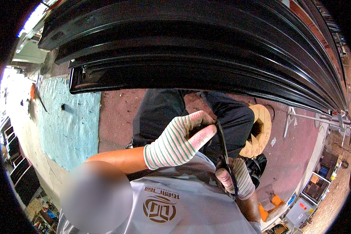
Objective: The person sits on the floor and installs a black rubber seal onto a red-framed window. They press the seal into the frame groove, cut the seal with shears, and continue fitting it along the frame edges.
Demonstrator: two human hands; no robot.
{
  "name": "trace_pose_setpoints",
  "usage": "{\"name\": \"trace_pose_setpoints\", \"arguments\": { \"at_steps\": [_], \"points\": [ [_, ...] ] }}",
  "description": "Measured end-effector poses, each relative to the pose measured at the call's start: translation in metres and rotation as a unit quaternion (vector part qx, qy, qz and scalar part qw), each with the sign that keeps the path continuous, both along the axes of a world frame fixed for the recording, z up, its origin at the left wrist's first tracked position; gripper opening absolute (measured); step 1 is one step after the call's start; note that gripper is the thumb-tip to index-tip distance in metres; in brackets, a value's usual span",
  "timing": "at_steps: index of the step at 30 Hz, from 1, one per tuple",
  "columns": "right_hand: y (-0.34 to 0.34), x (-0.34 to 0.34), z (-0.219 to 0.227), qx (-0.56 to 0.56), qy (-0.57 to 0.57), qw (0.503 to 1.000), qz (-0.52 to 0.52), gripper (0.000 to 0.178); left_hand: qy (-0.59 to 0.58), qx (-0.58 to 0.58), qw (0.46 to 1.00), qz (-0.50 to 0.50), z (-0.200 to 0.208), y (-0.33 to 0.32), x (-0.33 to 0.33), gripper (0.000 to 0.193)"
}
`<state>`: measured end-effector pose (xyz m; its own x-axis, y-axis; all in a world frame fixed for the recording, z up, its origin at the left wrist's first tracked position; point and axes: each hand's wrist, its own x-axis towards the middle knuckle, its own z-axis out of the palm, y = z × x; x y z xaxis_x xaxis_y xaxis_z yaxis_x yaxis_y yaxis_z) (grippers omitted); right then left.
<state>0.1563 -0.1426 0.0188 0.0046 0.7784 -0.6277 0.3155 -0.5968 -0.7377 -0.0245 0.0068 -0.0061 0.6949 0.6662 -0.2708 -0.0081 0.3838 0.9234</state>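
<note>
My left hand (177, 142), in a white knit glove with green stripes, pinches the upper end of a thin, flexible-looking black strip (222, 142) between thumb and fingers. Lower and to the right, my right hand (240, 177) wears a matching glove and is closed round the same strip. Between the two hands the strip runs slightly bent in front of my shirt. Beyond them, long black ribbed profiles (206, 74) lie side by side above my knees, apart from both hands.
A tan ring-shaped disc (266, 126) stands right of my dark trousers (160, 113), near a black plastic bag (257, 167). A pale blue mat (68, 121) covers floor at left. A metal stand (319, 117) holds the right side; orange objects (271, 204) lie lower right.
</note>
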Motion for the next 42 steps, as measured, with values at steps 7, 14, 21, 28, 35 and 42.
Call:
{"name": "trace_pose_setpoints", "arguments": {
  "at_steps": [7, 14, 21, 28, 35, 42],
  "points": [
    [-0.009, 0.000, -0.016, 0.041, 0.064, 0.997, -0.023, 0.050, 0.003, -0.003, 1.000, -0.007, 0.000, 0.002, -0.001, 0.015],
    [-0.015, -0.002, -0.023, 0.058, 0.105, 0.992, -0.029, 0.047, 0.000, -0.023, 1.000, -0.008, 0.002, 0.003, -0.002, 0.014],
    [-0.007, -0.002, -0.015, 0.048, 0.070, 0.996, 0.027, 0.046, -0.020, -0.017, 1.000, 0.015, -0.002, 0.000, 0.000, 0.012],
    [-0.009, -0.007, -0.021, -0.014, -0.052, 0.992, 0.117, 0.042, -0.015, -0.011, 1.000, -0.001, -0.001, 0.002, -0.001, 0.012],
    [-0.007, -0.017, -0.023, 0.085, -0.004, 0.996, -0.002, 0.032, 0.006, -0.046, 0.999, -0.010, 0.001, 0.003, -0.002, 0.012],
    [-0.012, -0.019, -0.027, 0.081, -0.008, 0.997, 0.000, 0.036, 0.012, -0.059, 0.998, -0.037, 0.004, 0.006, -0.003, 0.013]
  ]
}}
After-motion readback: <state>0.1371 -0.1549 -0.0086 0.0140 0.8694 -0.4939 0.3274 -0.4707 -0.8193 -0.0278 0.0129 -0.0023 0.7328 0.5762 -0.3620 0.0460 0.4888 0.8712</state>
